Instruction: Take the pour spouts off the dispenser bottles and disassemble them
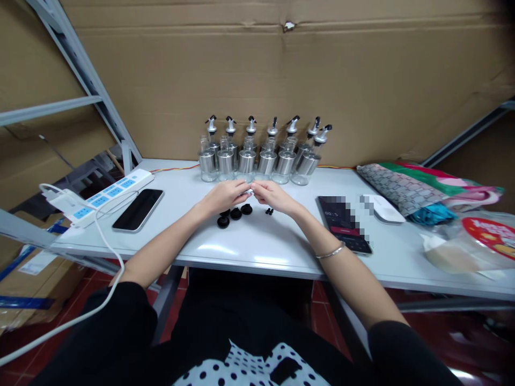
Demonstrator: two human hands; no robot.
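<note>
My left hand and my right hand meet above the middle of the table, fingers closed. Between their fingertips is a small shiny silver piece, mostly hidden by the fingers. Just below my left hand lie several round black stoppers. A few tiny black parts rest on the table near my right hand. Behind the hands stand glass bottles with steel sleeves, most of the front ones with bare necks. Silver pourer spouts with black tips top the back bottles and the rightmost front one.
On the left are a white power strip with a plugged cable and a dark phone. To the right lie another phone, a white rounded device, a patterned bag and a plastic tub. Cardboard walls the back.
</note>
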